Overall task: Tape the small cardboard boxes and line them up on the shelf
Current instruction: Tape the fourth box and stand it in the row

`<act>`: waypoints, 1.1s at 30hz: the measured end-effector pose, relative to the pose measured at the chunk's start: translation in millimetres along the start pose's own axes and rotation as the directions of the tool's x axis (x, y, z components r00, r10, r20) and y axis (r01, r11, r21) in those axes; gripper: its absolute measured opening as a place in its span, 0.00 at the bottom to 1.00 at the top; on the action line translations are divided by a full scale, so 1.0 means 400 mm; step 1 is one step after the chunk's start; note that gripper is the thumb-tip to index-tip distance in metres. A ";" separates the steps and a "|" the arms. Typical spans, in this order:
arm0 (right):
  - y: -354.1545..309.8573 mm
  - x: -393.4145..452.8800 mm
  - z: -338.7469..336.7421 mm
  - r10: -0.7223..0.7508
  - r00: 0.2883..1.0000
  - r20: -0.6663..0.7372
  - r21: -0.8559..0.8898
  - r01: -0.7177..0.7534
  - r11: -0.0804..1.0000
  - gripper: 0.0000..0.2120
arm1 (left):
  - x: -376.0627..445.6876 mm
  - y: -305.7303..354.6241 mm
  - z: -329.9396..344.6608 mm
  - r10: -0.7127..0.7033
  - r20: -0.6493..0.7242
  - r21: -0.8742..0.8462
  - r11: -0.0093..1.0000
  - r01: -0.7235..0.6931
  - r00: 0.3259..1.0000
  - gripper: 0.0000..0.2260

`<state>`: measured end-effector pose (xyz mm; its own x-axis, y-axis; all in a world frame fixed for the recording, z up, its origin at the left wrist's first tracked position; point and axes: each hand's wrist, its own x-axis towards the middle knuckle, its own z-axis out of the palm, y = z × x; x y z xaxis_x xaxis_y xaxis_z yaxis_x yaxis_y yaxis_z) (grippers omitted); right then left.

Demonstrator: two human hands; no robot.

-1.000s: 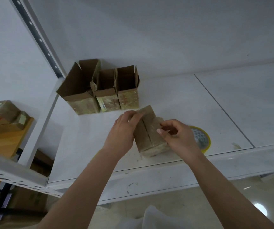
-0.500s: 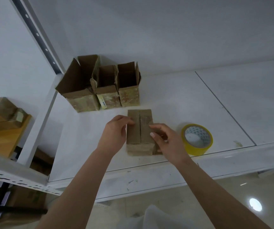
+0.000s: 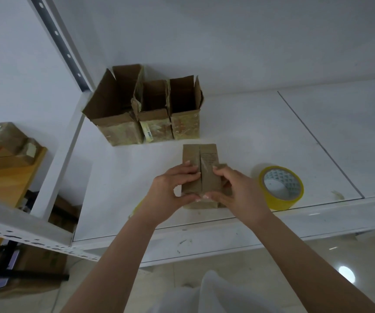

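A small brown cardboard box [image 3: 200,157] stands near the front edge of the white shelf [image 3: 249,136], its two top flaps folded shut with a seam down the middle. My left hand [image 3: 173,190] grips its left side, fingers curled over the left flap and thumb at the near edge. My right hand [image 3: 236,193] grips the right side the same way, fingers on the right flap. A yellow tape roll [image 3: 281,187] lies flat just right of my right hand. Three open boxes [image 3: 150,123] stand in a row at the back left.
A grey slotted upright [image 3: 57,41] rises at the shelf's left end. Left of it, taped brown boxes [image 3: 3,143] lie on a wooden surface. A seam [image 3: 317,141] divides the shelf panels to the right. Glossy floor lies below.
The box was turned square to me, then both hands slid back along the closed flaps to its near end. The view shifted slightly.
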<state>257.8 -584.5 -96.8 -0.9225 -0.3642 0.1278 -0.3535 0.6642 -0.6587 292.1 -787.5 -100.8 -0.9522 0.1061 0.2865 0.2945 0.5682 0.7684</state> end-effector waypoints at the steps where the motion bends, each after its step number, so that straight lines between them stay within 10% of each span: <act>1: 0.001 -0.001 0.003 -0.023 1.000 0.011 -0.059 0.024 0.998 0.36 | -0.004 -0.004 0.003 0.011 -0.006 -0.001 1.000 -0.011 1.000 0.23; 20: -0.040 0.033 -0.103 0.030 0.997 0.070 0.441 -0.057 0.896 0.25 | 0.023 0.067 -0.052 -0.067 0.014 -0.355 0.932 0.068 0.998 0.22; 33: -0.035 0.019 -0.114 0.048 0.998 0.051 0.479 -0.067 0.875 0.24 | 0.054 0.113 0.033 0.010 -0.111 -0.151 0.988 -0.026 0.994 0.11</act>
<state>248.8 -566.8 -52.7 -0.9293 -0.3649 0.0579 -0.1736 0.2928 -0.9403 283.8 -748.8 -67.3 -0.9345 0.0205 0.3554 0.3284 0.4354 0.8382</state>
